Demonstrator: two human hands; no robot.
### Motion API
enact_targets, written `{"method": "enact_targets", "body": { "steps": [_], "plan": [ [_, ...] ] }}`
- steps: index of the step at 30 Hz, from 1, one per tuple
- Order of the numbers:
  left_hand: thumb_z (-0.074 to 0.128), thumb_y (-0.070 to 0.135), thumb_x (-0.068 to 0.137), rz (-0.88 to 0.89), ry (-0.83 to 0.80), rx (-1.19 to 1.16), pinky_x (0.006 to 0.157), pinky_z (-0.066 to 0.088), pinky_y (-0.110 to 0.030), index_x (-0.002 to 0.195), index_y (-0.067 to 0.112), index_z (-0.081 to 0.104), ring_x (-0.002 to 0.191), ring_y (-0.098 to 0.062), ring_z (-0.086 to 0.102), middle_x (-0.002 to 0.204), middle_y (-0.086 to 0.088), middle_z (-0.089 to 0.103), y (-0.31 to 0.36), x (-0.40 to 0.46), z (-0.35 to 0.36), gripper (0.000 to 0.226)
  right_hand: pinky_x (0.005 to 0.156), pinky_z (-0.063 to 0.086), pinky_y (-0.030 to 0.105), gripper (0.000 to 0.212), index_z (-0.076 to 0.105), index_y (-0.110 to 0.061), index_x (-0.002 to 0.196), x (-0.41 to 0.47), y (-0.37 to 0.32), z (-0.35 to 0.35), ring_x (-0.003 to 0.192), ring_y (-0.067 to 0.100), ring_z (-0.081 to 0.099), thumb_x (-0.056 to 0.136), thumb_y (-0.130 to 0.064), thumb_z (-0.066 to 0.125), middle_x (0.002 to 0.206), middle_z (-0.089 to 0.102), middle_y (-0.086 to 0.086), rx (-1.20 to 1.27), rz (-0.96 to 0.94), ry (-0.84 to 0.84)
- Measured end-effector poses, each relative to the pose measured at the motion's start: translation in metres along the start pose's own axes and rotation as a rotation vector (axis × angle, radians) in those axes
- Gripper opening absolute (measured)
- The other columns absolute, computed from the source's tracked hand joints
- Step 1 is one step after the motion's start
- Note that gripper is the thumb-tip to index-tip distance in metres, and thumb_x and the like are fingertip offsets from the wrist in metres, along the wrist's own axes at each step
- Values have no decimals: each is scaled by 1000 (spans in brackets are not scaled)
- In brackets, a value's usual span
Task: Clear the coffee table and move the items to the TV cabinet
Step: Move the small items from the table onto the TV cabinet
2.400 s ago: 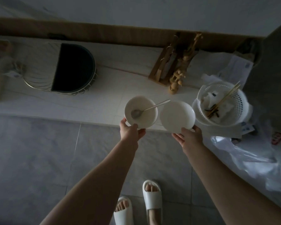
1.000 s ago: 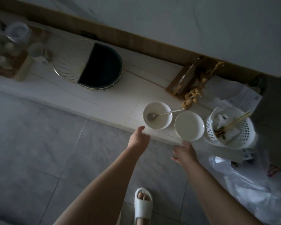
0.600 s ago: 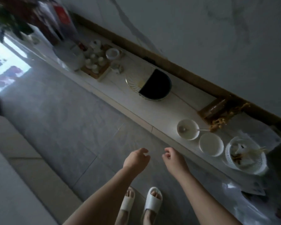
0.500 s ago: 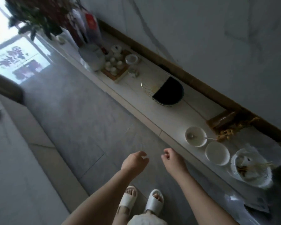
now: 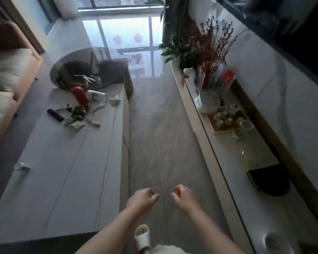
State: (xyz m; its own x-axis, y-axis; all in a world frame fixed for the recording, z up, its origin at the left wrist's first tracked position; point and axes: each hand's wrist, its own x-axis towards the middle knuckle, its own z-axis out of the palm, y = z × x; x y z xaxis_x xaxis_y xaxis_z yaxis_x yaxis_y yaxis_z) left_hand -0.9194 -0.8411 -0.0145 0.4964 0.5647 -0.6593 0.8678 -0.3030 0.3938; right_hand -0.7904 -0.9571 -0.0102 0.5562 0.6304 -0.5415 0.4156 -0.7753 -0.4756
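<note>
The grey coffee table [image 5: 62, 180] runs along the left. At its far end lies a cluster: a red case [image 5: 79, 95], a black remote [image 5: 55, 114], a white bottle on its side [image 5: 97, 94], crumpled wrappers [image 5: 77, 118] and a tissue [image 5: 114, 101]. A small clear item [image 5: 22, 166] lies near the table's left edge. The white TV cabinet [image 5: 233, 162] runs along the right wall. My left hand [image 5: 141, 199] and my right hand [image 5: 184, 196] hang over the floor between the two, fingers loosely curled, both holding nothing.
On the cabinet stand a black-lined wire basket [image 5: 270, 180], a tea set on a wooden tray [image 5: 228, 118], a white vase with red branches [image 5: 208, 101] and a white bowl [image 5: 275, 241]. A round glass table [image 5: 88, 68] and a sofa [image 5: 6, 77] lie beyond.
I let go of the bowl and the plate on the cabinet, drew both hands back, and turned left; the view now faces down the aisle toward the window.
</note>
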Motion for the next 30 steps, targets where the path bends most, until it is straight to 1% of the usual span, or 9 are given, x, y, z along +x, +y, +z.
{"method": "enact_targets", "body": {
  "steps": [2, 4, 9, 13, 16, 19, 25, 28, 30],
  "plan": [
    [51, 50, 88, -50, 29, -72, 91, 48, -29, 111, 19, 63, 111, -20, 59, 119, -3, 65, -26, 1, -22, 41, 93, 41, 27, 32, 56, -12, 117, 10, -37, 6, 116, 19, 54, 93, -31, 50, 124, 59, 9, -76, -59, -38],
    [51, 44, 91, -89, 59, -146, 92, 47, -28, 115, 13, 61, 113, -22, 58, 122, -8, 64, -50, 0, -43, 41, 95, 42, 28, 32, 55, -14, 117, 21, -73, 12, 116, 19, 54, 92, -33, 49, 125, 59, 8, -129, -110, -63],
    [45, 49, 92, -196, 146, -266, 97, 47, -35, 121, 19, 57, 114, -23, 57, 126, -7, 60, -109, -11, -90, 43, 94, 42, 29, 34, 55, -14, 119, 44, -164, 31, 117, 20, 54, 92, -34, 48, 126, 58, 7, -231, -245, -118],
    [43, 51, 92, -287, 253, -364, 97, 47, -35, 123, 20, 57, 114, -24, 57, 127, -7, 61, -148, -18, -122, 46, 93, 42, 29, 33, 53, -13, 117, 57, -229, 50, 118, 24, 52, 91, -34, 47, 126, 57, 11, -346, -363, -181],
    [45, 51, 91, -349, 332, -466, 95, 48, -34, 123, 18, 57, 113, -23, 58, 125, -6, 62, -168, -18, -143, 48, 93, 41, 28, 37, 52, -17, 122, 70, -270, 61, 118, 23, 52, 91, -36, 46, 127, 56, 9, -422, -462, -215],
    [47, 50, 91, -397, 415, -603, 93, 49, -32, 120, 17, 60, 111, -22, 60, 122, -4, 65, -179, -6, -164, 46, 96, 42, 28, 41, 49, -18, 128, 91, -304, 68, 120, 21, 52, 92, -37, 47, 130, 55, 6, -450, -551, -238],
    [49, 51, 89, -503, 515, -762, 84, 47, -26, 113, 21, 63, 104, -20, 61, 116, -1, 66, -182, 44, -203, 41, 94, 43, 27, 41, 48, -17, 130, 159, -351, 70, 118, 21, 53, 94, -37, 47, 130, 56, 5, -520, -682, -328],
    [49, 52, 88, -595, 524, -820, 80, 45, -24, 110, 23, 64, 102, -19, 61, 114, 1, 67, -174, 79, -216, 39, 93, 44, 26, 42, 47, -17, 131, 204, -365, 62, 117, 20, 54, 95, -37, 46, 130, 56, 5, -553, -706, -405],
    [49, 53, 88, -644, 499, -855, 78, 45, -24, 108, 24, 64, 101, -18, 62, 114, 1, 68, -164, 103, -222, 38, 93, 44, 26, 42, 47, -17, 131, 236, -371, 56, 117, 20, 54, 95, -37, 46, 130, 57, 4, -583, -701, -457]
  ]
}}
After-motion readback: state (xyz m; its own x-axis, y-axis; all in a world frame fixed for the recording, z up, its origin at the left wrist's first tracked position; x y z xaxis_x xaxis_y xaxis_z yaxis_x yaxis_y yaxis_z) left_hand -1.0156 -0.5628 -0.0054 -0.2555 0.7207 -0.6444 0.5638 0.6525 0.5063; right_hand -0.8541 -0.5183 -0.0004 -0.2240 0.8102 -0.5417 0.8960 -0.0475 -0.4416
